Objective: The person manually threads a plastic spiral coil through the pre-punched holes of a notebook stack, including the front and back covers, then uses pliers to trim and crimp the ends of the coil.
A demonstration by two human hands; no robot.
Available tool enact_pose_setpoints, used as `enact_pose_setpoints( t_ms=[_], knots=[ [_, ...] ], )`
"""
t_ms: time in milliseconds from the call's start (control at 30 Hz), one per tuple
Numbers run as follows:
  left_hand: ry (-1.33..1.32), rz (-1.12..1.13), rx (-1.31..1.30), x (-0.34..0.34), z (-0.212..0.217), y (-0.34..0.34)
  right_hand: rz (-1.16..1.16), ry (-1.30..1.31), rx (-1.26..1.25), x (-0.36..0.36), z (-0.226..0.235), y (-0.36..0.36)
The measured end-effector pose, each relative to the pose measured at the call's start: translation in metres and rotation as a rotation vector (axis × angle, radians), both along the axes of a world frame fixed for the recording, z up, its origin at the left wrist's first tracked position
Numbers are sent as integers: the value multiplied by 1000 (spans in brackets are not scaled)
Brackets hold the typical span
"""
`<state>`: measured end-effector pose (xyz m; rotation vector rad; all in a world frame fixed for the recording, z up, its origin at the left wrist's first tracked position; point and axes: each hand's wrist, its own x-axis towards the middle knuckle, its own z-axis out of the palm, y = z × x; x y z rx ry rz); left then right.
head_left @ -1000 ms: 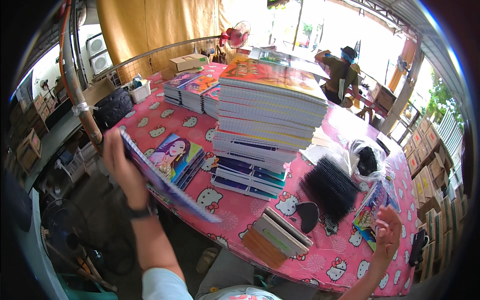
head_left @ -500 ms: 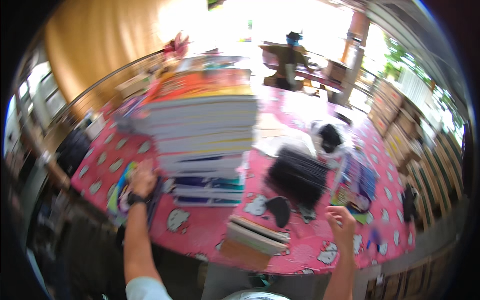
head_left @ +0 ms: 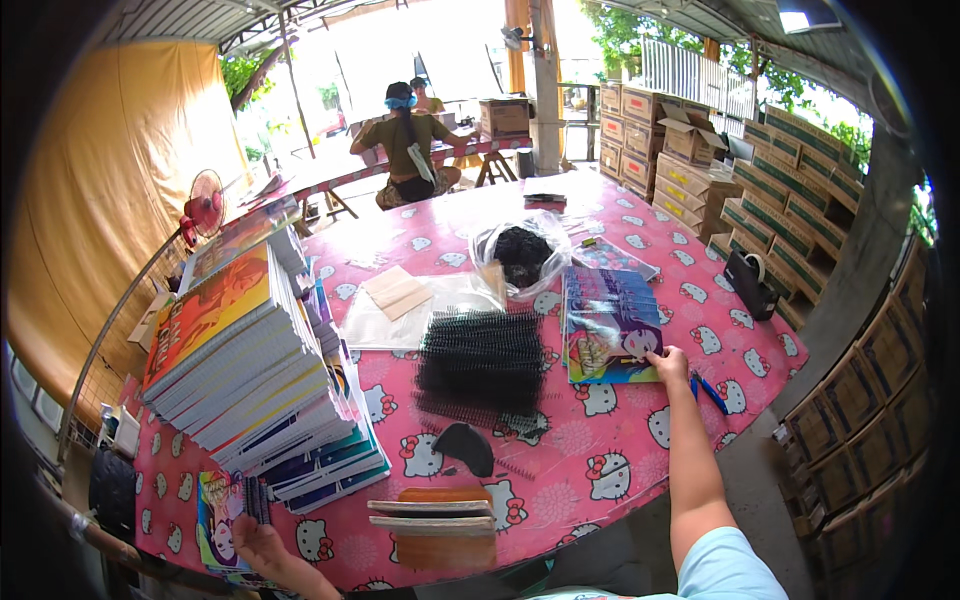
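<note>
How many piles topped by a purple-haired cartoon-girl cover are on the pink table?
2: the left glossy pile, beside the left hand; the right glossy pile, at the right hand. The tall white-paged booklet stack may hide others.

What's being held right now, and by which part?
The right hand pinches an illustrated cover near its lower right corner; the left hand looks open and empty.

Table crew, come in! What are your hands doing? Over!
Right grip at purple-blue booklets, near right corner. Left grip open, by small booklet stack. Black coils alongside, not covering purple-blue booklets.
</note>
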<state>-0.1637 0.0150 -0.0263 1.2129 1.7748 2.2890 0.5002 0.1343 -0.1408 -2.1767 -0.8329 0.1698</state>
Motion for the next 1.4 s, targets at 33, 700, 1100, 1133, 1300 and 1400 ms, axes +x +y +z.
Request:
enact_pose_setpoints(
  t_ms=[33, 700, 1100, 1133, 1300, 1400],
  knots=[
    [-24, -51, -7, 9, 2, 2, -39, 3, 8, 12, 2, -5],
    [-224, -1104, 68, 109, 35, 2, 1026, 797, 811, -305, 143, -154],
    [63, -983, -111, 44, 12, 7, 1285, 65, 417, -318, 108, -152],
    [54, -984, -123, 40, 6, 7, 1314, 5, 335, -315, 104, -149],
    [-330, -861, -67, 48, -19, 12, 1267, -162, 197, -290, 89, -115],
    [-393, -789, 3, 53, -18, 18, 1110, -192, 91, -282, 79, -82]
  ],
)
